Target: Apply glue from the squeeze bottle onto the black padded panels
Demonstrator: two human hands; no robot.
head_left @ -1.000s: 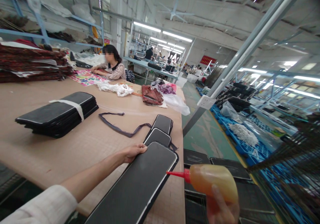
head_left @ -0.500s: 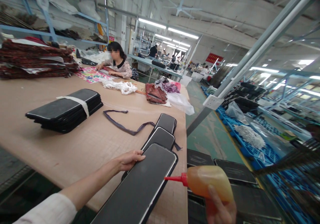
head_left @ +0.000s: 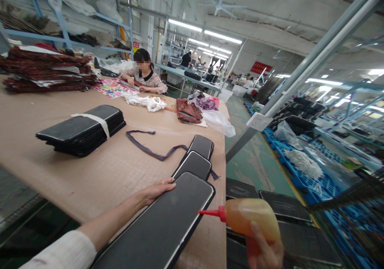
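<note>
A long black panel (head_left: 162,225) with rounded corners and a pale line along its rim lies slanted at the table's front edge. My left hand (head_left: 159,190) grips its left edge, the other fingers partly hidden. In my right hand (head_left: 265,249) is a squeeze bottle (head_left: 250,217) of amber liquid, tipped on its side with its red nozzle pointing left. The nozzle tip is at the panel's right rim; whether it touches I cannot tell. Beyond, two more black panels show, a middle one (head_left: 196,164) and a far one (head_left: 201,146), overlapping like steps.
A banded stack of black panels (head_left: 81,129) and a dark strap (head_left: 156,155) lie on the brown table (head_left: 135,181). Farther back are reddish bundles (head_left: 189,111), white scraps (head_left: 147,102) and a seated person (head_left: 147,79). A slanted metal post (head_left: 279,91) rises at right; more panels (head_left: 285,205) lie below.
The view has shifted slightly. The near end of the long panel has swung a little to the left, and my left hand lies flatter on its edge. The nozzle stays by the right rim.
</note>
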